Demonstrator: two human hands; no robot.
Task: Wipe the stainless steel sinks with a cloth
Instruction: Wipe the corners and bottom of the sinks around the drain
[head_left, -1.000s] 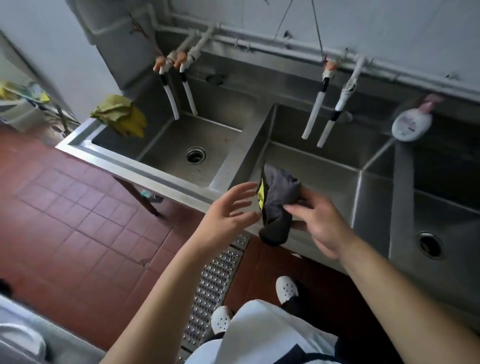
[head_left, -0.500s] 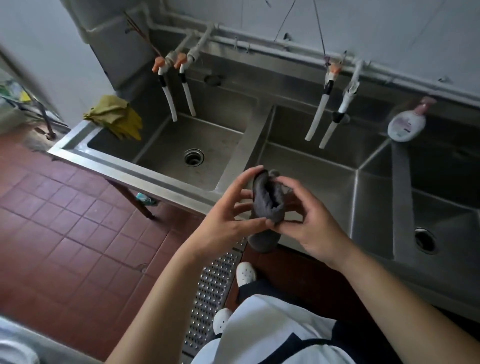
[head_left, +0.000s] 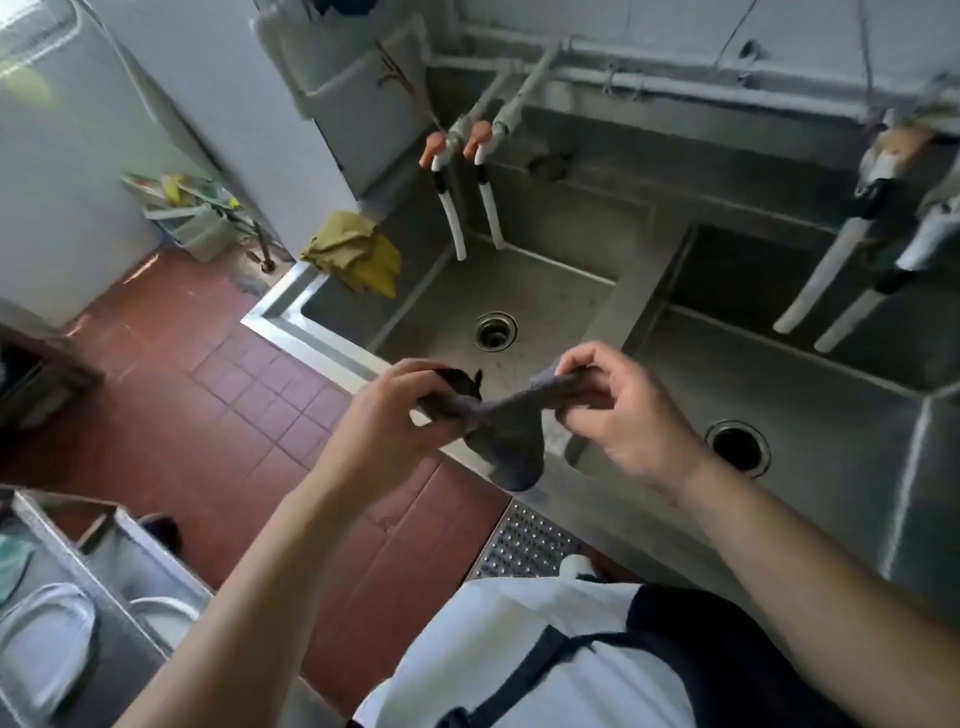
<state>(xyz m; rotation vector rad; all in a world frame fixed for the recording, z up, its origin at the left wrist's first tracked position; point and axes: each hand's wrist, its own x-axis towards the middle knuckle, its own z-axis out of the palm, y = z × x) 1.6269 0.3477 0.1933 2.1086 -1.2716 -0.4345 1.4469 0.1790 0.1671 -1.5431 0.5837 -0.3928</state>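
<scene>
A dark grey cloth is stretched in the air above the near rim of the left sink, its ends pinched by the curled fingers of the left hand and the right hand, with a yellow rag draped on the sink's far-left corner.

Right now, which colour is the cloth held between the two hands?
Dark grey; the cloth shows best in the head view, stretched between both hands.
</scene>
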